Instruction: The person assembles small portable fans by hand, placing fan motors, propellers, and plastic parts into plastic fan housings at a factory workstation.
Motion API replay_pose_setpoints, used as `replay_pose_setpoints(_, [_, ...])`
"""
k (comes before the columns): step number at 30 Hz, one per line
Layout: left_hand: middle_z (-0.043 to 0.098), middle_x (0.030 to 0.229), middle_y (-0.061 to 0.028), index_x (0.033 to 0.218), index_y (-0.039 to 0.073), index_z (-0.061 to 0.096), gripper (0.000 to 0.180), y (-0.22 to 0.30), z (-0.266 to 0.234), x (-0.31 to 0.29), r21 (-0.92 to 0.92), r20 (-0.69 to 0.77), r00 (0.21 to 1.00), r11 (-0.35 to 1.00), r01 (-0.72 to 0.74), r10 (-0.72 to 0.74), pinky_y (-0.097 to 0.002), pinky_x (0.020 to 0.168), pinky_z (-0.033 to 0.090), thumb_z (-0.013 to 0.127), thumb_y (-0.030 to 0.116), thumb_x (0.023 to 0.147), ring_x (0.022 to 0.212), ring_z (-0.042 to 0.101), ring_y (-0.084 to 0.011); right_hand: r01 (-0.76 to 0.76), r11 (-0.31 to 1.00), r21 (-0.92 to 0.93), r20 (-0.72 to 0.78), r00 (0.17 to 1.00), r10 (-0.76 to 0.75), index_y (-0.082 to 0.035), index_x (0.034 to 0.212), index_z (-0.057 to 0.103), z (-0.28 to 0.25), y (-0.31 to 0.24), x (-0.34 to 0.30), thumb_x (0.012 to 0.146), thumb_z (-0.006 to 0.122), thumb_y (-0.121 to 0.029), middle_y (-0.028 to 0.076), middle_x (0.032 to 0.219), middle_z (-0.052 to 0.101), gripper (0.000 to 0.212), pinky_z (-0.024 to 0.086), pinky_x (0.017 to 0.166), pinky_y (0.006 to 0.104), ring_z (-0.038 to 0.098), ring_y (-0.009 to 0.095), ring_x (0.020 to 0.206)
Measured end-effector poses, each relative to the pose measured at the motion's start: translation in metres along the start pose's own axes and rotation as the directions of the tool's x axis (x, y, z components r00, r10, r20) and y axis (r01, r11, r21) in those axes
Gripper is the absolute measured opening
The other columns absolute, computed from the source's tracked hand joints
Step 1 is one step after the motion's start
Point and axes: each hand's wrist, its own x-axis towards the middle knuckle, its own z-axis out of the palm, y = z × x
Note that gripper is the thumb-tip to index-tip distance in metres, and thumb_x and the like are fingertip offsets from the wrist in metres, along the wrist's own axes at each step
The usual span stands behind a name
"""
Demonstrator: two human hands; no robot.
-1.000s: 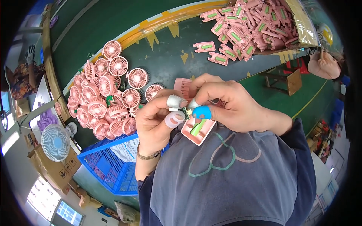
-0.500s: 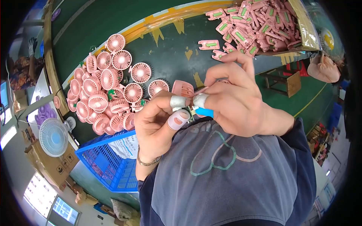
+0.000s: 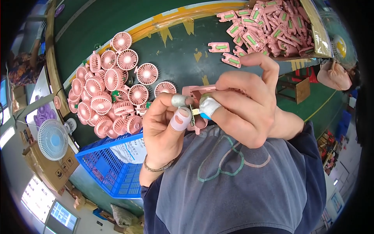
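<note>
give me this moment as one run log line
left hand: pinching circuit board | right hand: pinching pale plug beside board | table: pink fans left, pink cases right

Diffuse, moderately bright indoor light covers the dark green tabletop [image 3: 181, 50], leaving only soft shadows among the pink fan heads [image 3: 113, 80] toward its left edge and a faint sheen on the tape [image 3: 175, 17] along its far edge. Beyond the near left corner, a window [image 3: 37, 197] is overexposed almost to white. Fisheye distortion bows the far edge into an arc and ends in a black rim; the fingers [image 3: 161, 104] appear fairly sharp, whereas a co-worker's hand [image 3: 40, 30] past the left edge is blurred.
</note>
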Motion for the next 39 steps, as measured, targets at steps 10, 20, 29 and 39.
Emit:
replay_pose_setpoints(10, [0.062, 0.099, -0.0124, 0.103, -0.001, 0.051, 0.018, -0.013, 0.012, 0.013, -0.040, -0.040, 0.999, 0.999, 0.017, -0.019, -0.0262, 0.062, 0.053, 0.057, 0.009, 0.090, 0.075, 0.063, -0.0167, -0.013, 1.000, 0.021, 0.034, 0.999, 0.013, -0.006, 0.071, 0.056, -0.005, 0.018, -0.012, 0.057, 0.069, -0.016, 0.002, 0.066, 0.060, 0.022, 0.038, 0.073, 0.0492, 0.057, 0.017, 0.068])
replay_pose_setpoints(20, [0.063, 0.082, -0.0079, 0.095, -0.001, 0.054, 0.013, -0.023, 0.032, 0.068, 0.182, -0.232, 0.957, 0.959, 0.219, -0.175, -0.0214, 0.056, 0.049, 0.058, 0.011, 0.090, 0.065, 0.061, -0.0111, -0.074, 0.983, 0.167, 0.110, 0.992, 0.056, -0.001, 0.071, 0.055, 0.007, 0.080, -0.033, 0.061, 0.065, -0.012, 0.006, 0.066, 0.059, 0.018, 0.040, 0.074, 0.0455, 0.058, 0.020, 0.071])
replay_pose_setpoints(29, [0.063, 0.076, -0.0021, 0.091, -0.001, 0.062, 0.020, -0.048, -0.054, 0.260, 0.966, -0.073, 0.971, 0.258, 0.012, 0.228, -0.0208, 0.059, 0.043, 0.062, 0.019, 0.088, 0.065, 0.054, -0.0074, -0.846, 0.532, 0.026, 0.207, 0.525, 0.825, -0.005, 0.102, 0.059, 0.052, 0.203, -0.147, 0.074, 0.060, -0.005, 0.014, 0.098, 0.057, 0.028, 0.044, 0.082, 0.0412, 0.055, 0.033, 0.093])
replay_pose_setpoints(39, [0.063, 0.098, -0.0176, 0.100, 0.001, 0.059, 0.029, -0.067, -0.112, 0.315, 0.936, 0.243, 0.920, -0.323, -0.138, 0.309, -0.0395, 0.073, 0.049, 0.069, 0.014, 0.076, 0.084, 0.063, -0.0305, -0.685, 0.726, 0.063, 0.537, 0.637, 0.554, -0.007, 0.093, 0.065, 0.106, 0.194, -0.229, 0.069, 0.060, -0.001, 0.005, 0.098, 0.057, 0.024, 0.042, 0.076, 0.0372, 0.052, 0.026, 0.090])
